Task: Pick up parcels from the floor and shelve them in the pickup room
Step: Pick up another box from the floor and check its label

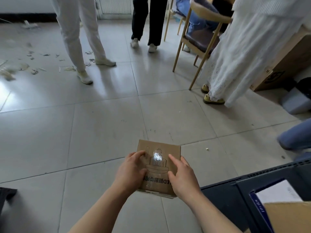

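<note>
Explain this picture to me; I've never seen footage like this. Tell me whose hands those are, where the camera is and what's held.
No machine here: one camera on a person's head looks forward and down, so the bare arms are the wearer's own. The left hand and right hand grip a brown cardboard box with a printed line drawing, above the grey tiled floor. Other people stand ahead near a wooden chair; a dark blue crate sits at lower right.
</note>
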Action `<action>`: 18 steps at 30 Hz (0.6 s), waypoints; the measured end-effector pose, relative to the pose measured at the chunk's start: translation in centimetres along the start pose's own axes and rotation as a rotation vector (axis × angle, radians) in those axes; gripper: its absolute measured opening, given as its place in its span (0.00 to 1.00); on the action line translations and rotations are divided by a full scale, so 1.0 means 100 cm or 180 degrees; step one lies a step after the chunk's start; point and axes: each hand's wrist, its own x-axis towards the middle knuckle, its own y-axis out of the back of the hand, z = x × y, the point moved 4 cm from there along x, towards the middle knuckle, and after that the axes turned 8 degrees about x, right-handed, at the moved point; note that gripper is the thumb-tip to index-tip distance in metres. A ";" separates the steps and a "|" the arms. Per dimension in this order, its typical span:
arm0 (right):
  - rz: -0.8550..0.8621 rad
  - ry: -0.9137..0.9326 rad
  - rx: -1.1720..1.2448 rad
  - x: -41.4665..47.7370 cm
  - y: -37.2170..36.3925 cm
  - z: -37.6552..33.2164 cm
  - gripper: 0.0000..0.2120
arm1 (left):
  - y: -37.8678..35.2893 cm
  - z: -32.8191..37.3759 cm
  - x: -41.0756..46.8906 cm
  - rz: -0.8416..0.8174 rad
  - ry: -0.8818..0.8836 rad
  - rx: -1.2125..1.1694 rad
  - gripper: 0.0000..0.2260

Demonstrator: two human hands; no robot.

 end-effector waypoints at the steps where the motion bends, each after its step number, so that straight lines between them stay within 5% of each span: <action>1: -0.0002 0.0028 -0.0003 -0.009 0.008 -0.012 0.27 | 0.012 0.007 -0.008 0.0029 -0.0011 -0.0019 0.26; 18: 0.0104 0.0677 0.0047 -0.187 0.117 -0.224 0.27 | 0.246 0.105 -0.174 0.0524 -0.0200 -0.0104 0.28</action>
